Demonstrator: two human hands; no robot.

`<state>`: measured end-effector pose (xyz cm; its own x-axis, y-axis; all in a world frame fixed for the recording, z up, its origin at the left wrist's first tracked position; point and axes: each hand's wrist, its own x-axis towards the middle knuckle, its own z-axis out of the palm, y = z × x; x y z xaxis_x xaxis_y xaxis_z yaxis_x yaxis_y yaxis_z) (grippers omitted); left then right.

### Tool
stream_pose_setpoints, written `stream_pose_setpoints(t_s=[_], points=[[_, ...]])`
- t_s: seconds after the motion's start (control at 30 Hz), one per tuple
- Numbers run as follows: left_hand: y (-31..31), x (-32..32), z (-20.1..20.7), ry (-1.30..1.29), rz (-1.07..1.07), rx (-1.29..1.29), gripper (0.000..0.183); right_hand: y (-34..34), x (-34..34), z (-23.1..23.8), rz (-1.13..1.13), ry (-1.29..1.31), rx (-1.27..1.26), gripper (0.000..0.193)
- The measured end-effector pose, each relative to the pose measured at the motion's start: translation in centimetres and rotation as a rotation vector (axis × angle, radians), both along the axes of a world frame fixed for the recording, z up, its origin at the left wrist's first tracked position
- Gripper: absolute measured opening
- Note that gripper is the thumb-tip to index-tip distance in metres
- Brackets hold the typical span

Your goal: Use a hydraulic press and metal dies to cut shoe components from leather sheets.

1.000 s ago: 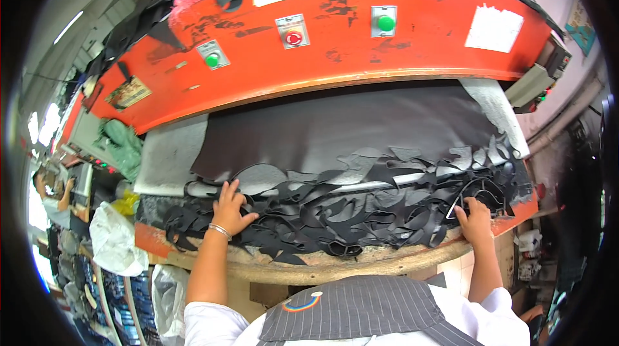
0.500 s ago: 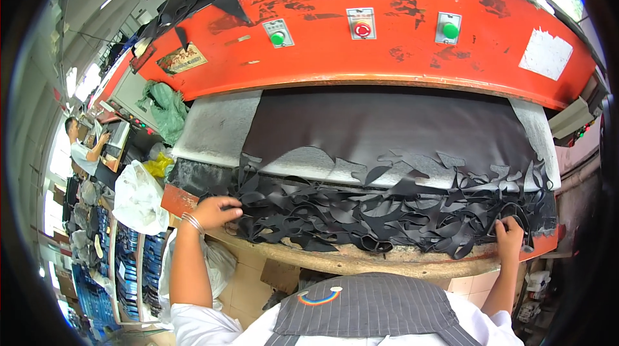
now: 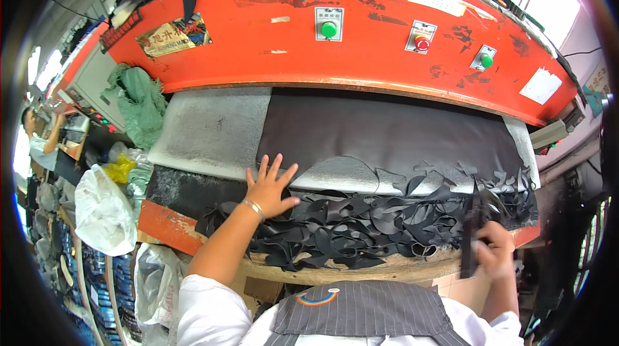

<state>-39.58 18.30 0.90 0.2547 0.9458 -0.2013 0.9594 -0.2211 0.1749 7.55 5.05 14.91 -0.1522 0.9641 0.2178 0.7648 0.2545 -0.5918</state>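
A wide sheet of dark brown-black leather-like material (image 3: 393, 127) lies on the pale board (image 3: 213, 127) of a red machine. Its near edge is ragged with cut-outs. My left hand (image 3: 269, 192) rests palm down with spread fingers over the sheet's lower left corner, beside a heap of curled black offcuts (image 3: 342, 220). At the heap's right end, my right hand (image 3: 496, 249) is closed on a dark, narrow, upright frame-like thing (image 3: 469, 240). Motion blurs both hand and thing, so its exact kind cannot be made out.
The red machine beam (image 3: 258, 43) spans the far side, with green buttons (image 3: 329, 29) and a red button (image 3: 422, 43). At left are a green sack (image 3: 137, 104), a white plastic bag (image 3: 103, 211) and a person (image 3: 44, 143) farther off. A worn wooden edge (image 3: 335, 273) runs along my front.
My left hand has moved from the scraps' left end up onto the sheet's corner, fingers spreading. My right hand has lifted the dark thing toward me. The view has shifted.
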Motion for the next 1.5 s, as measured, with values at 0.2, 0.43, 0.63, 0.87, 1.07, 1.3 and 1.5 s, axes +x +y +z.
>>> stream_pose_setpoints(t_s=[0.2, 0.43, 0.63, 0.87, 1.07, 1.3, 1.5], points=[[-2.5, -6.0, -1.9, -0.031, -0.169, 0.036, 0.069, 6.6, -14.3, -5.4, 1.0, -0.38, -0.042, 0.023], [-2.1, -7.9, -2.9, -0.226, -0.21, 0.1, 0.045, 8.1, -17.5, -7.5, 1.108, -0.577, -0.169, 0.023], [-1.7, -7.4, -3.8, -0.313, -0.165, 0.128, 0.043, 3.0, -23.8, -9.7, 0.025, -0.394, -0.382, 0.08], [-1.7, -7.0, -4.5, -0.417, -0.118, 0.16, 0.041, 2.6, -25.0, -12.3, -0.177, -0.618, -0.28, 0.073], [-1.6, -8.5, -4.2, -0.411, -0.114, 0.065, 0.04, 7.3, -21.6, -8.4, 0.208, -0.307, -0.208, 0.055], [-1.6, -8.0, -4.0, -0.449, -0.153, 0.114, 0.038, 22.7, -24.7, -8.4, 0.631, -0.345, -0.048, 0.052], [-2.7, -7.9, -3.7, -0.393, -0.136, 0.08, 0.033, 29.9, -28.1, -10.3, 0.801, -0.437, -0.029, 0.055]])
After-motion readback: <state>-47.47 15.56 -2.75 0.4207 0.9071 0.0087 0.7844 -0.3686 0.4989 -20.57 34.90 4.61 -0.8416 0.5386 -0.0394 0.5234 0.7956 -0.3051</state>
